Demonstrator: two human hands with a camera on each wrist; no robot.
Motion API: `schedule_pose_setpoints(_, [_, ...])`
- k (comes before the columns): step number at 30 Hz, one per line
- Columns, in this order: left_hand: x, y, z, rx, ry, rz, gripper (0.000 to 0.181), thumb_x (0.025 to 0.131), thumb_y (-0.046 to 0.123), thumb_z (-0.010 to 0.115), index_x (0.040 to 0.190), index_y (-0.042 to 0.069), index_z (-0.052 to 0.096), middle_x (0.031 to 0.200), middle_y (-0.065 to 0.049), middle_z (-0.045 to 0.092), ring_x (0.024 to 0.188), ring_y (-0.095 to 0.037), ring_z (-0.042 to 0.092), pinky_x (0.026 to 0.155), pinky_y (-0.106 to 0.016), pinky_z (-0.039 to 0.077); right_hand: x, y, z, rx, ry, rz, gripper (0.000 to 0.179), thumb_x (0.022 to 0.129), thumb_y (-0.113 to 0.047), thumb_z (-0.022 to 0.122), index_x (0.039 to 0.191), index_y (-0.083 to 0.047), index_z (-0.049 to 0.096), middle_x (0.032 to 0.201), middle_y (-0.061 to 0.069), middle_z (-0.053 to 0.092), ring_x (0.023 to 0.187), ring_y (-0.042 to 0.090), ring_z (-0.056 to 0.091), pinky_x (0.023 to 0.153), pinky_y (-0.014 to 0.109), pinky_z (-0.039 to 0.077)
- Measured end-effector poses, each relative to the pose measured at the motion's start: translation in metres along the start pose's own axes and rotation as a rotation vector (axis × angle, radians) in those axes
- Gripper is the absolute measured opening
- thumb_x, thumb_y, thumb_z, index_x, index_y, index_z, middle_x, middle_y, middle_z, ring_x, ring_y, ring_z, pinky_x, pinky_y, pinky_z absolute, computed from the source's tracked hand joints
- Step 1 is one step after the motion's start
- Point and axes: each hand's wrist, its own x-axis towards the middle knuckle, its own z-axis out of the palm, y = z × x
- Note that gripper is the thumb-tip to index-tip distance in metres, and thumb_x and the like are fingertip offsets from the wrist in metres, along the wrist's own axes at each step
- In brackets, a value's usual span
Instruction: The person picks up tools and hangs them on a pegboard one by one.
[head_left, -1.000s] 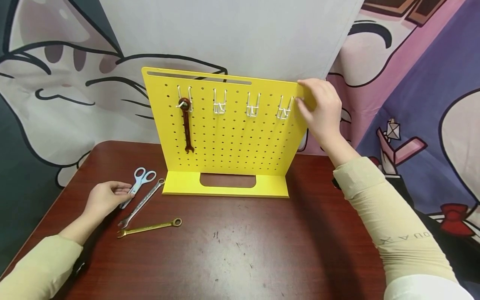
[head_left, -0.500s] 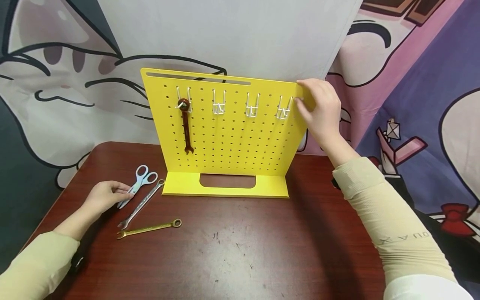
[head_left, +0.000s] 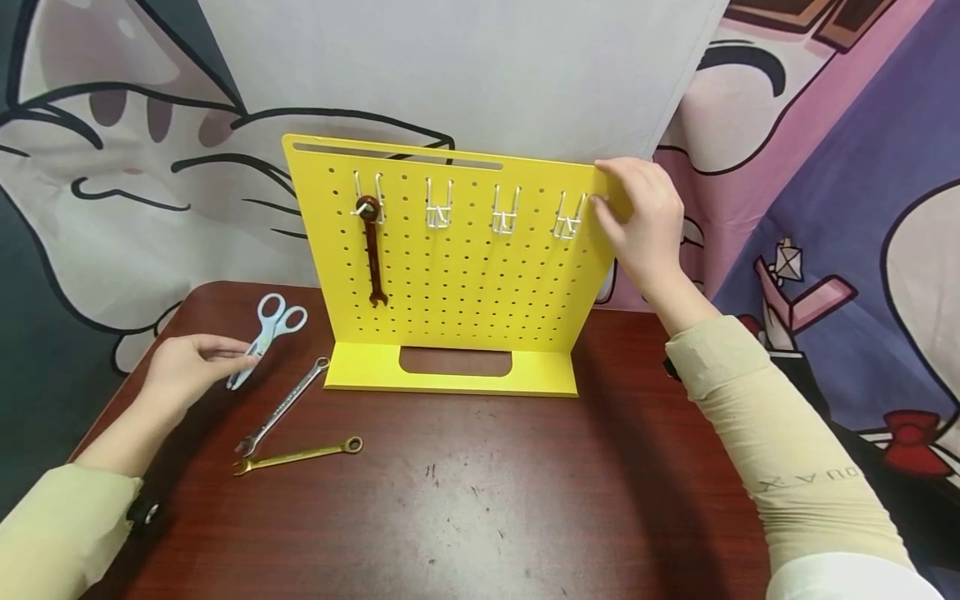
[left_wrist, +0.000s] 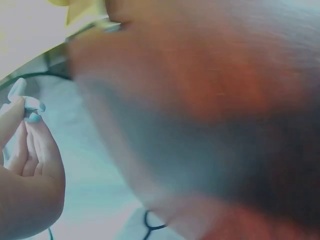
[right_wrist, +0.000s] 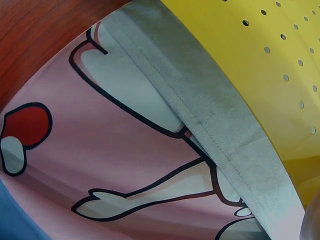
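Scissors [head_left: 266, 337] with pale blue handles are in my left hand [head_left: 187, 367], pinched between thumb and fingertips along the blade part, a little below where the two arms cross. Both finger loops stick out past my fingertips, ahead and to the right, while the blade tips slant back under the fingers, towards me and to the left. I cannot tell whether those tips touch the table [head_left: 450, 533]. From the left wrist the table is a blur; the pale blue ends at my fingertips there look like parts of the scissors, though I can't be sure which.

To the right of these fingers and nearer me, a silver wrench [head_left: 285, 406] lies slantwise, and closer to me again a gold-coloured wrench [head_left: 300, 456] lies with its ring end pointing right.

My right hand [head_left: 648, 217] grips the yellow pegboard [head_left: 480, 321] at its upper right corner, thumb on the front face, the other fingers over the edge. Just left of that thumb is the nearest of four white hooks [head_left: 567, 225] set in a row. On the hook farthest from my right fingers hangs a dark red wrench [head_left: 372, 254], ring end up. Behind both hands spreads a cloth [head_left: 135, 175] printed with cartoon figures.
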Motion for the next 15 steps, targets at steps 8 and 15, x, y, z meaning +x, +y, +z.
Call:
schedule_pose_setpoints(8, [-0.009, 0.035, -0.016, -0.191, 0.052, 0.019, 0.007, 0.094, 0.027, 0.084, 0.099, 0.031, 0.082, 0.072, 0.04, 0.065, 0.074, 0.019, 0.061, 0.065, -0.009, 0.048, 0.001, 0.0, 0.0, -0.002, 0.001, 0.0, 0.031, 0.1, -0.011, 0.072, 0.129, -0.002, 0.071, 0.127, 0.018, 0.074, 0.123, 0.038, 0.065, 0.115, 0.043, 0.048])
schedule_pose_setpoints(15, [-0.019, 0.067, -0.01, -0.248, 0.122, 0.049, 0.012, 0.093, 0.024, 0.085, 0.104, 0.029, 0.08, 0.075, 0.041, 0.066, 0.075, 0.019, 0.064, 0.065, -0.01, 0.048, 0.001, -0.001, 0.0, -0.007, -0.005, 0.0, 0.031, 0.1, -0.011, 0.071, 0.13, -0.002, 0.071, 0.127, 0.018, 0.074, 0.123, 0.037, 0.065, 0.114, 0.044, 0.048])
